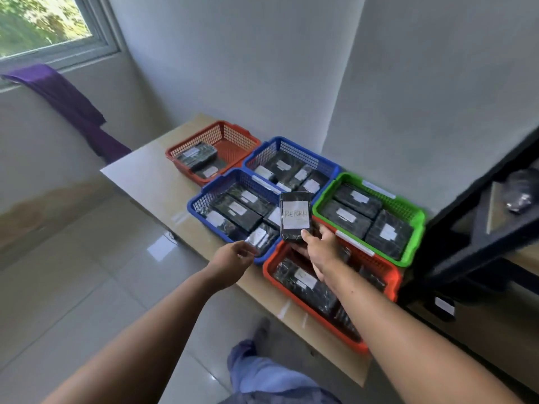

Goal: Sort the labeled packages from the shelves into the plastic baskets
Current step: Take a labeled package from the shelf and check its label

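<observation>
Black shelf [478, 225] just beside green basket [417, 225]

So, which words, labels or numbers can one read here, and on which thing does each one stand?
"RETURN": handwritten on the white label of the black package that the right hand holds upright.
Label on the small package that the left hand holds: blurred, not readable.
Labels on the other packages in the baskets: too small or blurred.
White strips on basket rims: no text readable.
</observation>
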A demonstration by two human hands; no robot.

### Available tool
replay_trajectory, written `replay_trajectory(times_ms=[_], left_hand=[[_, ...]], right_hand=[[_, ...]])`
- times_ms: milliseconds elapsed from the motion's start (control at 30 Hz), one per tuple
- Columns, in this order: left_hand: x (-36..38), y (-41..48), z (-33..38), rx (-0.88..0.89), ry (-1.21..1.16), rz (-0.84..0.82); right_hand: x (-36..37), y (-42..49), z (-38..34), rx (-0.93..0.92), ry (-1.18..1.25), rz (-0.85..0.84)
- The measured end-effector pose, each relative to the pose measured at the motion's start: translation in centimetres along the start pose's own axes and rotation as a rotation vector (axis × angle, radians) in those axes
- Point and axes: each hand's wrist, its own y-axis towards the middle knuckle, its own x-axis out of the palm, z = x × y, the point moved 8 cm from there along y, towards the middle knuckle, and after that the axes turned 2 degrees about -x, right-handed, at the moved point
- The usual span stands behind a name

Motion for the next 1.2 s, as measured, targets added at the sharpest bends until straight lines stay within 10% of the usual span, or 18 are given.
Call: replay_trajectory(times_ms=[833, 1200], left_hand=[[-25.5, 32.9, -1.6, -0.007, 0.022, 0.201], [-32.9, 50.4, -4.4, 0.256, 0.208, 0.093]], right_hand=[[24.1, 29.1, -7.8, 0.044, -0.144, 0.049], [30.6, 36.8, -10.5, -0.011, -0.521, 0.13]])
